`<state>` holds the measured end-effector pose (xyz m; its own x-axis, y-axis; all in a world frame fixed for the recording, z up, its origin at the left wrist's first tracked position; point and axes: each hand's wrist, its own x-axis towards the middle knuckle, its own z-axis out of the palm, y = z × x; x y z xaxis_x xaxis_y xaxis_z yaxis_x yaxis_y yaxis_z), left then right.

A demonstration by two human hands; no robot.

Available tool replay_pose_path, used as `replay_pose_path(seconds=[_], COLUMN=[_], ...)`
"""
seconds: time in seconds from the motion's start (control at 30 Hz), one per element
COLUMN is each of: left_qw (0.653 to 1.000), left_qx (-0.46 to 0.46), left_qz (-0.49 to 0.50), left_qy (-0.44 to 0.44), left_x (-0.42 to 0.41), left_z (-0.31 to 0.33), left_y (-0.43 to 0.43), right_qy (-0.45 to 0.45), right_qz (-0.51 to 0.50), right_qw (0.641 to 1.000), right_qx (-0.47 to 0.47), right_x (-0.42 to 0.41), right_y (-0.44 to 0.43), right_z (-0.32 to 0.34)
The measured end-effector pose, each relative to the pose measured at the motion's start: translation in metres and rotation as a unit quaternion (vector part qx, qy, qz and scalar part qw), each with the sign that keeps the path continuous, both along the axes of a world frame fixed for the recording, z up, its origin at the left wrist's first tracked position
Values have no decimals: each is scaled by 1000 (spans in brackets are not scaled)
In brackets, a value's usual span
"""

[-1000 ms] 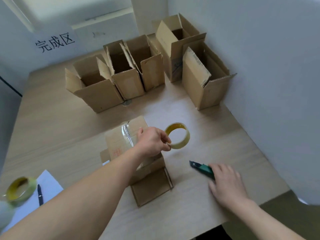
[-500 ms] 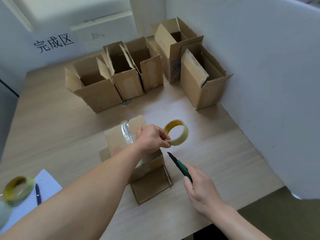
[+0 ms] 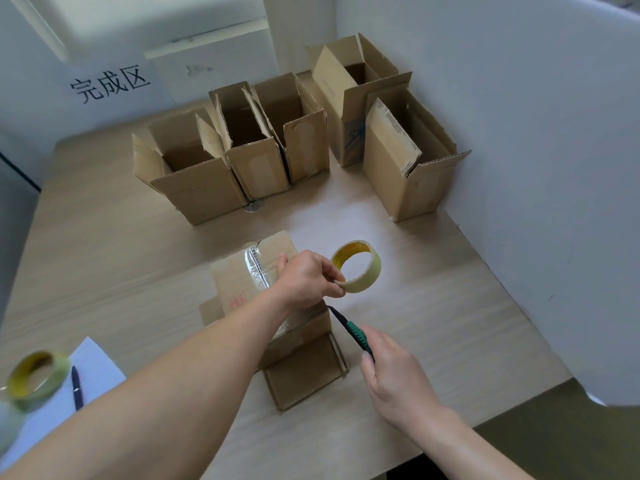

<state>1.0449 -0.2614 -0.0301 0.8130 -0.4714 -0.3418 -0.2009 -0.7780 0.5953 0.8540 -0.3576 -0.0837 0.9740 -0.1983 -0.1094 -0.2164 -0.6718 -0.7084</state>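
Bare tabletop (image 3: 450, 306) lies open from 2 to 4 o'clock of the central carton (image 3: 235, 275), as far as the white partition (image 3: 536, 168) walling that side. Three open cartons (image 3: 256, 168) at 11 to 12 o'clock and two further cartons (image 3: 405, 174) at 1 o'clock block the far edge, with a bare strip before them. A spare roll (image 3: 34, 375), paper (image 3: 100, 362) and pen (image 3: 77, 388) fill 8 o'clock. The left hand (image 3: 304, 280) pinches the tape roll (image 3: 356, 266) at 3 o'clock. The right hand (image 3: 394, 372) holds the knife (image 3: 349, 329) at 5 o'clock.
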Motion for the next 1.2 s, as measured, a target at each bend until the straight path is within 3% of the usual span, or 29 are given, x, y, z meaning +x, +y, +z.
replay_pose_path(seconds=[0.53, 0.87, 0.93, 1.0, 1.07, 1.13, 1.2], left_qw=[1000, 997, 998, 998, 999, 999, 998], left_qx=[-10, -56, -56, -57, -40, -37, -60], left_qz=[0, 23, 21, 17, 3, -3, 3], left_qy=[6, 37, 31, 22, 16, 10, 26], left_x=[1, 7, 7, 7, 5, 4, 6], left_z=[0, -3, -3, -4, -4, -3, -3], left_y=[0, 2, 1, 1, 2, 2, 5], right_qy=[24, 173, 115, -39, -166, -160, -76], right_qz=[-34, -110, -127, -121, -45, 40, 99], right_qw=[999, 966, 969, 978, 968, 958, 959], right_qx=[6, -158, -177, -164, -184, -233, -255], right_x=[1, -15, -6, 18, 50, 81, 103], right_y=[12, -39, -49, -47, -40, -35, -34], right_z=[-4, -43, -35, -8, 24, 46, 50])
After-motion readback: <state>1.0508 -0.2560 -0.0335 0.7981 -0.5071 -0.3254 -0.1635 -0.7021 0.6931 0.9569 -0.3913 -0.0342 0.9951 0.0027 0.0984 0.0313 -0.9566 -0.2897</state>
